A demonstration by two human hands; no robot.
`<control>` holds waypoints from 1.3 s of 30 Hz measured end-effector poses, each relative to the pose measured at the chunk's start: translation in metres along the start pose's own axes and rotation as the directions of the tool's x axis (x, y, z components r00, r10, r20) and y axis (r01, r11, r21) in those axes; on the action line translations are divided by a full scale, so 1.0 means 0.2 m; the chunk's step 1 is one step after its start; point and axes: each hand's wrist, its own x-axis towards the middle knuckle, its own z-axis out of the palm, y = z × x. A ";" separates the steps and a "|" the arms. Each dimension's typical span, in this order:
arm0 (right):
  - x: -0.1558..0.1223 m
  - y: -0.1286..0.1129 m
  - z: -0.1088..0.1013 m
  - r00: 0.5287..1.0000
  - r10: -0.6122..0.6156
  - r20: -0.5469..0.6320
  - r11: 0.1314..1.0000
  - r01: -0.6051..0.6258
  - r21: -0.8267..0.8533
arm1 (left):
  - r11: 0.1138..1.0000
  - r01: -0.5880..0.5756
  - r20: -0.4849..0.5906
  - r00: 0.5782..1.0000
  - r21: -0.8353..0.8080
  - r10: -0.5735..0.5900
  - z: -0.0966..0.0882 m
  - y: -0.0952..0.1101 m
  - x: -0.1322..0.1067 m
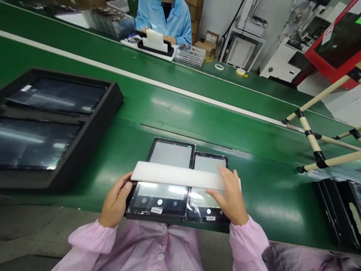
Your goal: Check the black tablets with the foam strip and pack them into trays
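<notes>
A long white foam strip (pixel 169 175) lies crosswise over two tablets in front of me. The left tablet (pixel 171 154) is larger than the right tablet (pixel 210 163); both screens are lit, with round icons along the near end. Around the strip's right part, my right hand (pixel 231 199) is closed, its thumb on the near side and its fingers over the far side. My left hand (pixel 115 200) is curled at the strip's left end, beside the left tablet's edge. Its fingertips touch the strip's corner and are partly hidden.
On the left, a black foam tray (pixel 100 128) holds two dark tablets. At right stand a beige pipe rack (pixel 312 137) and several dark tablets (pixel 341 214) leaning together. Across the green bench (pixel 132 96), a co-worker in blue (pixel 184 16) handles a white piece.
</notes>
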 end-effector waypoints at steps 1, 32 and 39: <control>-0.05 0.04 -0.02 0.992 0.079 -0.101 0.997 -0.077 0.029 | 1.000 0.006 0.005 1.000 -0.009 -0.005 0.00 0.00 0.00; -0.39 0.25 0.15 0.683 0.679 -0.269 0.708 -0.511 0.488 | 0.945 0.065 -0.016 0.997 -0.320 -0.074 0.06 0.08 0.06; -0.35 0.22 0.12 0.651 0.706 -0.279 0.692 -0.550 0.468 | 0.924 0.051 -0.016 0.998 -0.378 -0.061 0.07 0.04 0.05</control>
